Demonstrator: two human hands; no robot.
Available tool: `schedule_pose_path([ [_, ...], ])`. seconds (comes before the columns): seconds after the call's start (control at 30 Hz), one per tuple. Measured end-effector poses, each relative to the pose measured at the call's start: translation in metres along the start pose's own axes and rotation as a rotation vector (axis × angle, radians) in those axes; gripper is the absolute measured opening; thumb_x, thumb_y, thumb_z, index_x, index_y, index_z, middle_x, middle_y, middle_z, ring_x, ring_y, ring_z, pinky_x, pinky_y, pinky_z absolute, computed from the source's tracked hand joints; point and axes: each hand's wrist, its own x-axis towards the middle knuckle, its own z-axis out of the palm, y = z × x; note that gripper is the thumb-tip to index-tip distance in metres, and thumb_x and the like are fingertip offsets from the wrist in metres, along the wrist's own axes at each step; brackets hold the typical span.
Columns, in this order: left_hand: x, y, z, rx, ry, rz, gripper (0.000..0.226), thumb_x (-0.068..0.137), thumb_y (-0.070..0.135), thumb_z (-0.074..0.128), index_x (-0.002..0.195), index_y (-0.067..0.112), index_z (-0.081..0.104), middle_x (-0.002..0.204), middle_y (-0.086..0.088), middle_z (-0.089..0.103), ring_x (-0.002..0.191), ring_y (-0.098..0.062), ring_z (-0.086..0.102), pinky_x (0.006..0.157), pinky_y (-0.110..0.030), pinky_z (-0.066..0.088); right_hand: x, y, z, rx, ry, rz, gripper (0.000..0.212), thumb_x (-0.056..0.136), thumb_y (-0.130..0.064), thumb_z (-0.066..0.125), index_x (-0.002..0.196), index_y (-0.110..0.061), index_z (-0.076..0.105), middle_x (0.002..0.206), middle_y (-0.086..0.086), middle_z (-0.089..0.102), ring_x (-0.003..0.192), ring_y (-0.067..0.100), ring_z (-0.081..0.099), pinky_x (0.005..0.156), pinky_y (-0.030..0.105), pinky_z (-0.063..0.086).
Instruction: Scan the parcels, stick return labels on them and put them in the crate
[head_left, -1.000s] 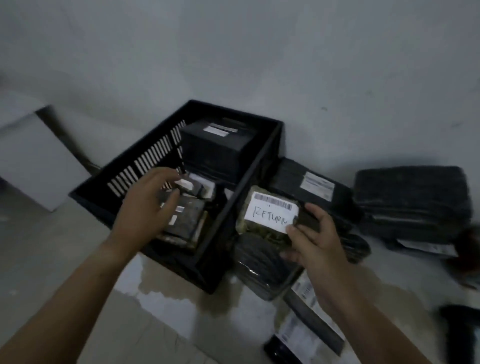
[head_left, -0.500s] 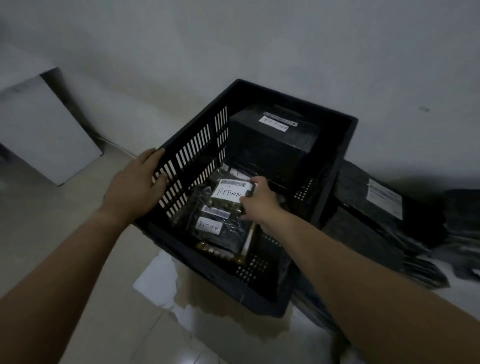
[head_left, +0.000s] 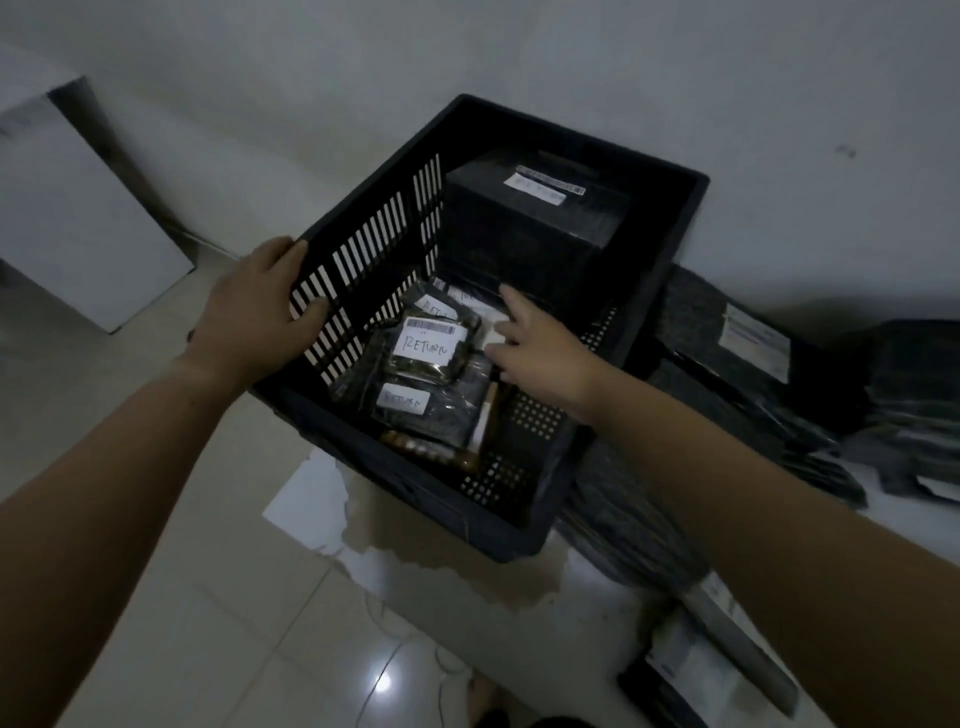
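Note:
A black slotted crate (head_left: 670, 244) stands on the floor against the wall. My left hand (head_left: 260, 306) grips its left rim. Inside lies a small parcel with a white "RETURN" label (head_left: 427, 347), on top of other labelled parcels (head_left: 405, 402). A large black box (head_left: 530, 228) with a label fills the crate's far end. My right hand (head_left: 540, 348) is inside the crate, just right of the parcel, with fingers spread and holding nothing.
Black parcels with shipping labels (head_left: 753, 338) are piled on the floor right of the crate, more at the lower right (head_left: 691, 660). A white board (head_left: 67, 218) leans on the wall at left. Torn paper (head_left: 311, 509) lies under the crate's near corner.
My right hand carried the RETURN parcel from outside into the crate, set it on the pile and let go. My left hand moved from inside the crate to its left rim.

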Motion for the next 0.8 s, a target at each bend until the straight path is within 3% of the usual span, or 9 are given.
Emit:
schedule_pose_path([
  [0.1, -0.007, 0.022, 0.002, -0.028, 0.036, 0.061, 0.076, 0.089, 0.053, 0.042, 0.141, 0.0, 0.052, 0.153, -0.026, 0.042, 0.14, -0.041, 0.043, 0.115, -0.051, 0.035, -0.048, 0.005, -0.029, -0.093, 0.021, -0.138, 0.073, 0.102, -0.017, 0.054, 0.158, -0.033, 0.01, 0.16, 0.0, 0.033, 0.129, 0.005, 0.049, 0.103, 0.021, 0.042],
  [0.2, -0.029, 0.09, 0.012, -0.239, 0.081, 0.176, 0.058, 0.094, 0.047, 0.05, 0.137, 0.007, 0.057, 0.156, -0.017, 0.04, 0.144, -0.027, 0.04, 0.118, -0.039, 0.033, -0.103, 0.032, -0.062, -0.246, 0.237, -0.295, 0.069, 0.1, -0.021, 0.058, 0.156, -0.034, 0.021, 0.154, -0.007, 0.041, 0.14, 0.004, 0.04, 0.11, 0.023, 0.037],
  [0.3, -0.067, 0.181, 0.021, -0.416, 0.128, 0.338, 0.047, 0.096, 0.038, 0.054, 0.133, 0.01, 0.06, 0.154, -0.008, 0.044, 0.141, -0.01, 0.039, 0.117, -0.027, 0.031, -0.155, 0.091, -0.097, -0.185, 0.424, -0.259, 0.064, 0.097, -0.023, 0.061, 0.151, -0.036, 0.03, 0.149, -0.01, 0.047, 0.138, 0.004, 0.042, 0.11, 0.032, 0.04],
  [0.47, -0.155, 0.311, 0.055, -0.636, 0.045, 0.576, 0.029, 0.094, 0.014, 0.062, 0.121, 0.006, 0.067, 0.142, -0.008, 0.056, 0.134, -0.018, 0.052, 0.112, -0.031, 0.039, -0.226, 0.232, -0.129, -0.053, 0.602, 0.181, 0.055, 0.09, -0.03, 0.067, 0.14, -0.027, 0.043, 0.134, -0.007, 0.057, 0.119, 0.01, 0.057, 0.101, 0.034, 0.049],
  [0.53, -0.195, 0.343, 0.088, -0.671, -0.08, 0.588, 0.024, 0.094, 0.009, 0.062, 0.117, 0.009, 0.067, 0.129, -0.003, 0.063, 0.121, -0.014, 0.06, 0.101, -0.028, 0.046, -0.248, 0.276, -0.121, 0.072, 0.582, 0.413, 0.07, 0.085, -0.034, 0.071, 0.146, -0.02, 0.039, 0.144, 0.001, 0.05, 0.125, 0.019, 0.054, 0.102, 0.036, 0.045],
  [0.6, -0.233, 0.365, 0.127, -0.682, -0.292, 0.405, 0.02, 0.097, 0.015, 0.059, 0.117, 0.018, 0.065, 0.114, 0.005, 0.066, 0.103, -0.012, 0.064, 0.087, -0.027, 0.051, -0.267, 0.301, -0.108, 0.179, 0.544, 0.62, 0.089, 0.088, -0.031, 0.071, 0.157, -0.015, 0.018, 0.158, 0.009, 0.031, 0.139, 0.027, 0.039, 0.109, 0.038, 0.038],
  [0.67, -0.258, 0.379, 0.16, -0.728, -0.53, -0.02, 0.01, 0.101, 0.026, 0.056, 0.109, 0.029, 0.061, 0.105, 0.009, 0.064, 0.097, -0.011, 0.063, 0.086, -0.028, 0.051, -0.278, 0.318, -0.098, 0.34, 0.527, 0.773, 0.091, 0.09, -0.03, 0.07, 0.158, -0.017, 0.011, 0.156, 0.012, 0.033, 0.128, 0.033, 0.048, 0.103, 0.043, 0.045],
  [0.73, -0.269, 0.386, 0.185, -0.802, -0.681, -0.4, 0.007, 0.101, 0.026, 0.056, 0.094, 0.027, 0.057, 0.099, 0.005, 0.062, 0.093, -0.014, 0.061, 0.086, -0.033, 0.05, -0.28, 0.327, -0.089, 0.587, 0.49, 0.854, 0.084, 0.092, -0.029, 0.069, 0.156, -0.017, 0.017, 0.143, 0.015, 0.047, 0.103, 0.029, 0.059, 0.085, 0.043, 0.056],
  [0.8, -0.272, 0.394, 0.202, -0.88, -0.734, -0.557, 0.008, 0.102, 0.022, 0.053, 0.095, 0.02, 0.057, 0.096, -0.002, 0.061, 0.088, -0.021, 0.06, 0.082, -0.039, 0.051, -0.278, 0.333, -0.082, 0.691, 0.45, 0.827, 0.062, 0.093, -0.026, 0.069, 0.144, -0.011, 0.037, 0.129, 0.015, 0.058, 0.092, 0.024, 0.065, 0.065, 0.034, 0.056],
])
